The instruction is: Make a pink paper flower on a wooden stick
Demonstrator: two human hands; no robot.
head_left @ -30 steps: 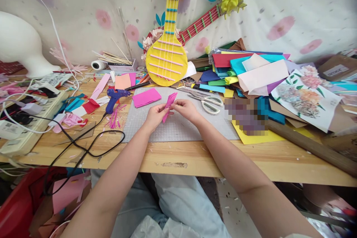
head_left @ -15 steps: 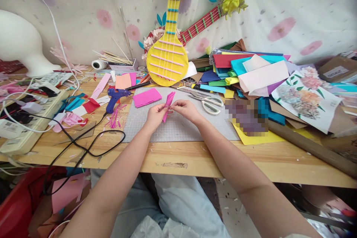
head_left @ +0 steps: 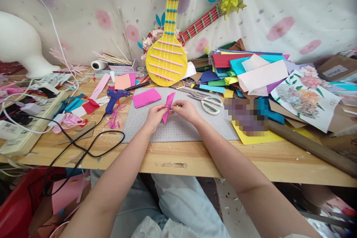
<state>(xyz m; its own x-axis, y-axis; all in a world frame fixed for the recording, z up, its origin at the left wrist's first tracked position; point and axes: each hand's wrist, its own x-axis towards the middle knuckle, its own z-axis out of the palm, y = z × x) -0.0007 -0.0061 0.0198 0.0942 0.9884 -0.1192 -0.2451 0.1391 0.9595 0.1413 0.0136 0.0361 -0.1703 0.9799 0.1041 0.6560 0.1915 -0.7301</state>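
Note:
A narrow folded piece of magenta paper (head_left: pixel 170 99) stands tilted above the grey cutting mat (head_left: pixel 192 132), pinched at its middle. My left hand (head_left: pixel 156 116) is closed on it from the left, thumb on top. At its right side, my right hand (head_left: pixel 184 111) has thumb and fingertips pressed together close to the paper; whatever lies between those fingertips is too small to make out. A flat stack of magenta paper (head_left: pixel 147 97) rests on the mat behind my left hand. Scissors (head_left: pixel 209 104) with pale handles lie beyond my right hand.
On the left are a blue glue gun (head_left: pixel 114 99) with a looping black cable (head_left: pixel 92 153) and a power strip (head_left: pixel 30 128). A yellow paper lute (head_left: pixel 167 61) leans at the back. Coloured paper (head_left: pixel 262 76) is heaped to the right, near a wooden rod (head_left: pixel 309 148).
The magenta paper's lower end appears slightly wider now. Both hands stay in nearly the same place, with the right fingertips shifted only slightly.

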